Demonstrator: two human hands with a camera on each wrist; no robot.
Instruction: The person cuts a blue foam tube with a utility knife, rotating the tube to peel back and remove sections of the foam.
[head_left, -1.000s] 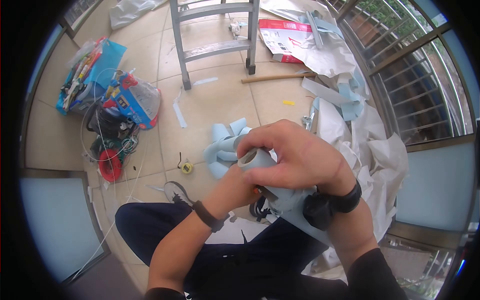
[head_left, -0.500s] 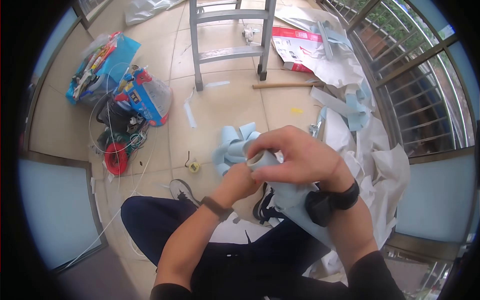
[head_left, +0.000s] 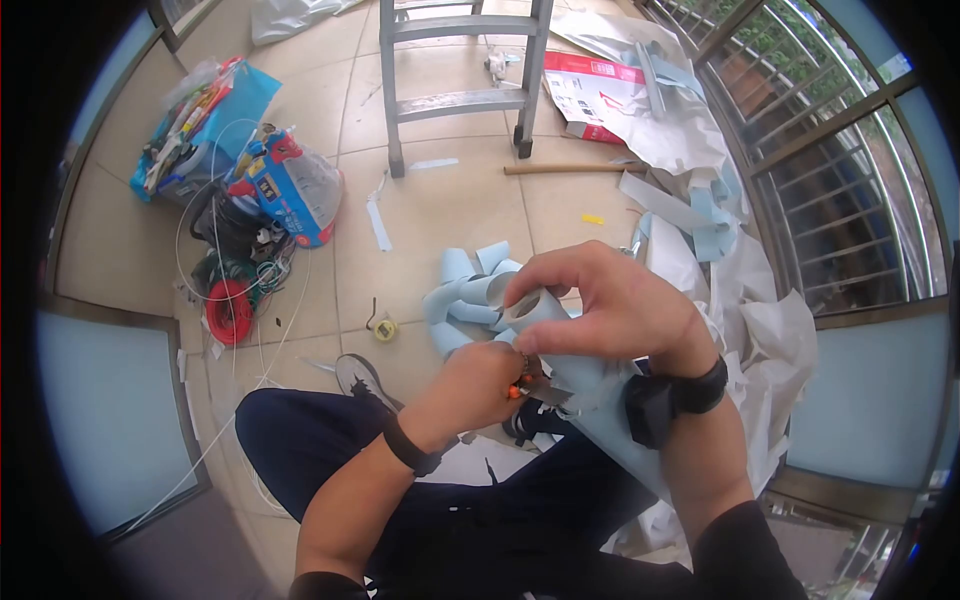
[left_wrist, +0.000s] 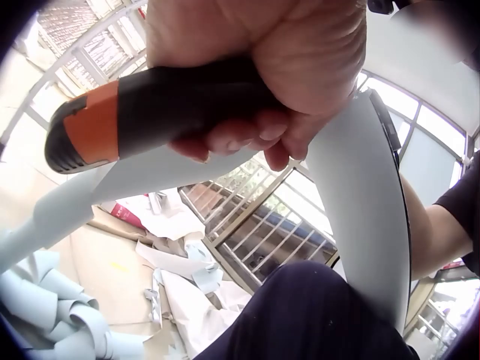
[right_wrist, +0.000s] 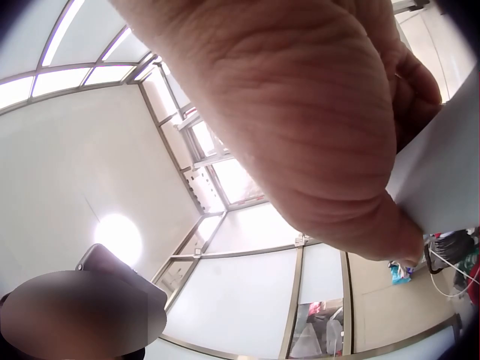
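My right hand curls its fingers and thumb round the upper end of a pale blue roll of sheet material, whose hollow end faces up. Just below it, my left hand grips a knife by its black and orange handle. In the head view the grey blade points right, close beside the roll. A pale strip of the sheet runs behind the handle in the left wrist view. Curled pale blue offcuts lie on the floor beyond the hands.
A metal stepladder stands ahead. Bags of tools, a red coil and loose white cord lie at left. A tape measure is near a shoe. Crumpled white sheeting and a cardboard tube lie at right.
The view shifted between the first two frames. Since the middle one, my left hand has drawn slightly down, showing more of the knife blade. My right hand keeps hold of the roll.
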